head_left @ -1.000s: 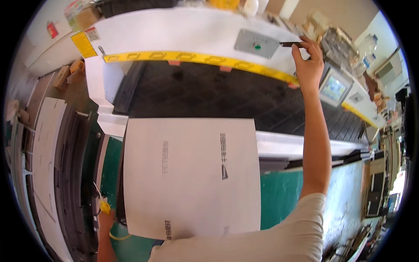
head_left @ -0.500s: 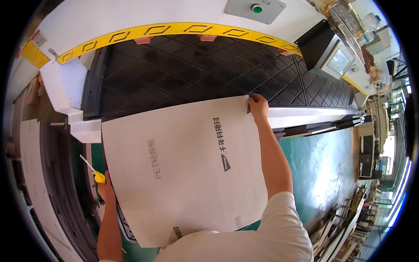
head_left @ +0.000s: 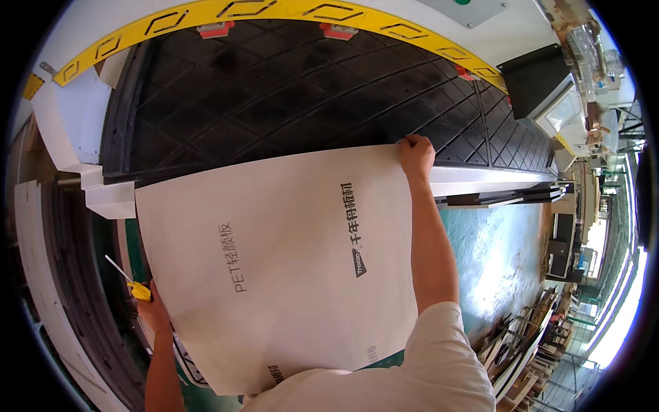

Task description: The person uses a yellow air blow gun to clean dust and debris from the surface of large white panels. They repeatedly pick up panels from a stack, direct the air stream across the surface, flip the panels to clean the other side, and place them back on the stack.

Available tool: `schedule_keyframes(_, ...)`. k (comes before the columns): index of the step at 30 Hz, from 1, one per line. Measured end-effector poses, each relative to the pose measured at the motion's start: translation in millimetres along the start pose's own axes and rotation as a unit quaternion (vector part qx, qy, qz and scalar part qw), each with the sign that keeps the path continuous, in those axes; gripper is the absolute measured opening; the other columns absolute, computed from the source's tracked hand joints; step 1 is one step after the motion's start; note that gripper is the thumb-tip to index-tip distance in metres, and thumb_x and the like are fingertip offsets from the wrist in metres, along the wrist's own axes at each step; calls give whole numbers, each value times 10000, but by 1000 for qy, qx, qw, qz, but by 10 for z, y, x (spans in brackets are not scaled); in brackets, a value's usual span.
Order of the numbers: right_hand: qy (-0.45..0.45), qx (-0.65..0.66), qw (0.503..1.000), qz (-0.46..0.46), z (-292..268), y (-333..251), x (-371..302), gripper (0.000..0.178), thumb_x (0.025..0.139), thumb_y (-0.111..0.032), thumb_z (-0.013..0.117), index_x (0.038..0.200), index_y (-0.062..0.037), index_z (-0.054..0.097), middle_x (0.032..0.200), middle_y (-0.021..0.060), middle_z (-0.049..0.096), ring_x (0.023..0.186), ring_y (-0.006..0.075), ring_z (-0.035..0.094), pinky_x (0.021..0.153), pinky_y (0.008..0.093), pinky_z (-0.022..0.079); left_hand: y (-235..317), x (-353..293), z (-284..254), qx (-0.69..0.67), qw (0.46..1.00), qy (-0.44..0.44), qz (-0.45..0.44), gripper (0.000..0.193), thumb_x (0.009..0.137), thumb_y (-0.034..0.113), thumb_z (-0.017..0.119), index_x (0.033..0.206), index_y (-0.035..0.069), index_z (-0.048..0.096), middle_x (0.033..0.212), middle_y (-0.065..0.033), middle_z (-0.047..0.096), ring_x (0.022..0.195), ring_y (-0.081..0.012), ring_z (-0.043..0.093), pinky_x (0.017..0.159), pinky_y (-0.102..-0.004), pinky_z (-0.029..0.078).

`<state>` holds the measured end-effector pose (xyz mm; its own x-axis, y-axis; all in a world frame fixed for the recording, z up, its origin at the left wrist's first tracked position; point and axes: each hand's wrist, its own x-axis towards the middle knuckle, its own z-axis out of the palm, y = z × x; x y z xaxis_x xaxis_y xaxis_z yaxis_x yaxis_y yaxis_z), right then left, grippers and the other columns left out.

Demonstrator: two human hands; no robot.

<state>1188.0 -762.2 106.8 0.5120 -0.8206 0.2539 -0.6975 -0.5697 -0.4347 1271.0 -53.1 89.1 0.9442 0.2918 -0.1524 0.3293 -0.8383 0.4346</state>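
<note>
A large white panel (head_left: 302, 268) with dark printing lies in front of my body, its far edge at the near edge of a black machine bed (head_left: 288, 96). My right hand (head_left: 417, 159) is closed on the panel's far right corner. At the panel's left edge, my left hand (head_left: 155, 312) is closed round a yellow-handled screwdriver (head_left: 141, 292), whose pale shaft points up and to the left. That hand also rests against the panel's edge; its fingers are partly hidden there. The panel's near edge meets my shirt.
A yellow slotted guard strip (head_left: 254, 9) with red-and-white blocks spans the machine above the bed. To the right sits a black-backed control screen (head_left: 557, 110). Dark and white boards (head_left: 48, 275) stand at left; offcuts (head_left: 532, 343) pile up at lower right on green floor.
The view has shifted toward the machine, so the guard strip sits higher. Both hands keep their hold; the panel appears slightly farther left and the left hand a little lower.
</note>
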Motion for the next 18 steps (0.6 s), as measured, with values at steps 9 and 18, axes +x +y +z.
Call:
schedule_keyframes(9,17,37,990,-135,-13,-1,-134,125,863,-85,687,937,-10,754,861,147,618,796,353,653,721,422,517,-39,1,-10,18,1000,1,1,473,978,414,691,1149,-23,631,1055,-155,711,958,-305,691,859,-369,534)
schedule_keyframes(18,-68,145,969,-186,428,-1290,-943,81,861,-47,696,926,-24,740,860,131,588,818,333,645,696,414,526,-47,25,12,-13,1000,8,6,524,973,438,694,1163,-46,630,1040,-172,713,941,-313,690,843,-373,530)
